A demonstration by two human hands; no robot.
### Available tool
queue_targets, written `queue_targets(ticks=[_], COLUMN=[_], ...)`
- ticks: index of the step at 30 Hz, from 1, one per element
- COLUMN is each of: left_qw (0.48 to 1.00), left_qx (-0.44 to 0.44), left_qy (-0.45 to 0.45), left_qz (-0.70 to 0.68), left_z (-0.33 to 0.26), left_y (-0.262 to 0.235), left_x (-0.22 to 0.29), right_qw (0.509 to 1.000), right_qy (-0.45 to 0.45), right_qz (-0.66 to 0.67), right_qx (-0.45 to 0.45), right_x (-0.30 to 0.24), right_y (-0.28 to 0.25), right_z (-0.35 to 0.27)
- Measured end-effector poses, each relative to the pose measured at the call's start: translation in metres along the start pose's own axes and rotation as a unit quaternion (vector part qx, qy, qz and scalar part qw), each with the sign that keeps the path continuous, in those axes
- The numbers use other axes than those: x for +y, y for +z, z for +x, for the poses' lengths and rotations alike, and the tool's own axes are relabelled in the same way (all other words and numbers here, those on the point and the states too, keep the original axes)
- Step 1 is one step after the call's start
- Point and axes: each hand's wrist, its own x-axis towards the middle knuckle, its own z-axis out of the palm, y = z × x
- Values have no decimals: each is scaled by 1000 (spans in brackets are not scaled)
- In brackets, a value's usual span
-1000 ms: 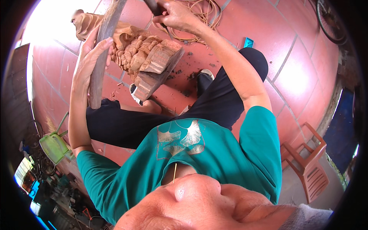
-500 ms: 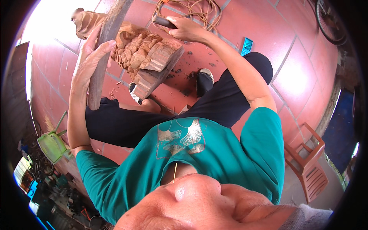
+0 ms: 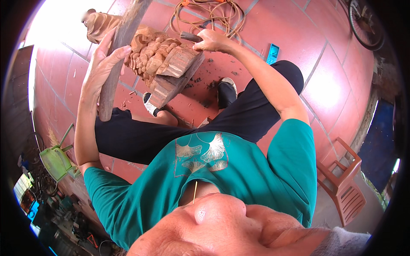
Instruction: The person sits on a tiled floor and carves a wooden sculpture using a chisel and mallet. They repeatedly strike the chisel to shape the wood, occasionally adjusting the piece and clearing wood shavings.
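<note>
Left hand [image 3: 99, 64]: at 10 o'clock; fingers wrapped round a wooden bar [image 3: 128, 26], thumb across its front.
Bar: slants from 12 toward 9; upper end cut off by the view's rim, lower end overlapping the left knee. Contact there unclear.
Right hand [image 3: 212, 42]: at 12; fingers curled round a dark handle [image 3: 191, 37] pointing to 9. Just beyond the carving's base corner in view.
Carving [image 3: 153, 57]: lies at 11, behind the bar; base edge toward the feet. Support hidden.
Room: widest tiled floor [image 3: 324, 81] stretch at 2 to 3, between blue case [image 3: 273, 53], wheel [image 3: 366, 24] and brown chair [image 3: 341, 183] at 4.
Tighter side: cord [image 3: 213, 18] loops at 12, just past the right hand.
</note>
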Motion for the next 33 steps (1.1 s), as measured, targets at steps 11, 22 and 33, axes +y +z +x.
queue_targets(ticks=[11,22,33], left_qw=[1000,1000,1000], left_qx=[-2,0,-4], left_qy=[16,10,11], left_qz=[7,2,22], left_z=[-1,0,-1], left_y=[0,1,-2], left_x=[-5,-8,-7], right_qw=[999,970,957], right_qy=[21,-57,77], right_qz=[-11,-200,-238], right_qx=[41,127,143], right_x=[-15,-21,-33], right_y=[-10,10,-11], right_z=[-12,-12,-21])
